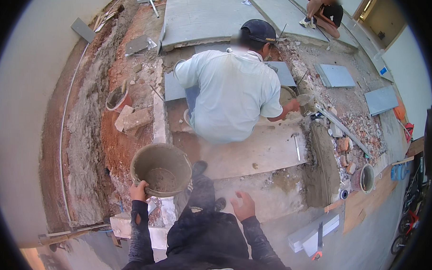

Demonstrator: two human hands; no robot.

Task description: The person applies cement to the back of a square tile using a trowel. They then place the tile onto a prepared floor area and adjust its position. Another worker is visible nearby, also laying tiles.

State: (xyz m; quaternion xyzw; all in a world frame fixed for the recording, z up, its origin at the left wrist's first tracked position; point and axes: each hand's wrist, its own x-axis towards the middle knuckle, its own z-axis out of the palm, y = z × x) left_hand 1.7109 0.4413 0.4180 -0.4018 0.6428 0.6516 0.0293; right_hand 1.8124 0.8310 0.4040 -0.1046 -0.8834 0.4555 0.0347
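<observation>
My left hand (pixel 139 191) grips the rim of a mortar-stained bucket (pixel 161 170), which is tilted so its nearly bare, dirty inside shows. My right hand (pixel 243 206) hangs in front of my right thigh with its fingers curled apart and nothing in them. Just ahead, a co-worker in a pale shirt and dark cap (pixel 231 95) crouches with their back to me. The co-worker's right hand holds a trowel (pixel 305 99) beside a round container of mortar (pixel 288 95). A hammer (pixel 296 146) lies on the slab to their right.
A reddish bucket (pixel 118 99) and broken blocks (pixel 133 119) stand to the left on soil. Rubble and a long metal straightedge (pixel 342 129) lie on the right, near another bucket (pixel 363 178). A handsaw (pixel 319 241) rests on tile pieces (pixel 312 233). Another person (pixel 323 15) sits far right.
</observation>
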